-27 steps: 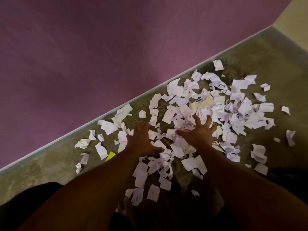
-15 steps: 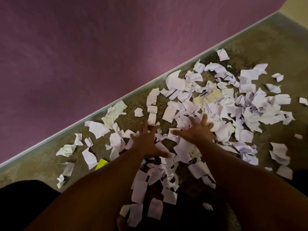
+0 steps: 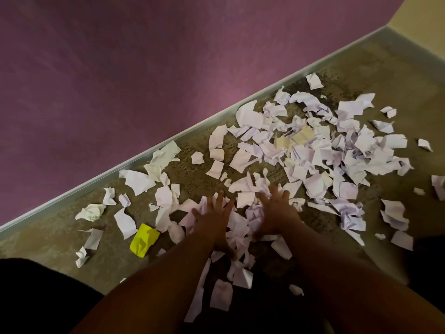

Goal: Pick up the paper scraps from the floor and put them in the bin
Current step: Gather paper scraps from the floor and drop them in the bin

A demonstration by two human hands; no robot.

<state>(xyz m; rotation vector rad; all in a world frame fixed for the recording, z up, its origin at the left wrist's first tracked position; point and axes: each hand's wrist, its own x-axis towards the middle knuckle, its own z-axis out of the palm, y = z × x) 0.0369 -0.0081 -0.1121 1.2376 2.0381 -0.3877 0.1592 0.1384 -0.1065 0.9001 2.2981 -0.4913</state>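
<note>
Many torn white paper scraps (image 3: 320,153) lie scattered over a brownish carpet (image 3: 397,75), thickest at the centre right. One yellow scrap (image 3: 144,239) lies at the left among them. My left hand (image 3: 215,224) rests flat on the scraps with its fingers spread. My right hand (image 3: 277,213) lies beside it, palm down, fingers spread over the paper, with a small heap of scraps between the two hands. No bin is in view.
A purple wall (image 3: 144,80) with a pale skirting board (image 3: 183,133) runs diagonally along the far edge of the carpet. A cream wall (image 3: 428,18) meets it at the top right corner. Dark clothing (image 3: 31,297) fills the bottom left.
Both hands have drawn closer together and back toward me, pushing scraps into a heap between them. The view has shifted, and the yellow scrap now shows fully.
</note>
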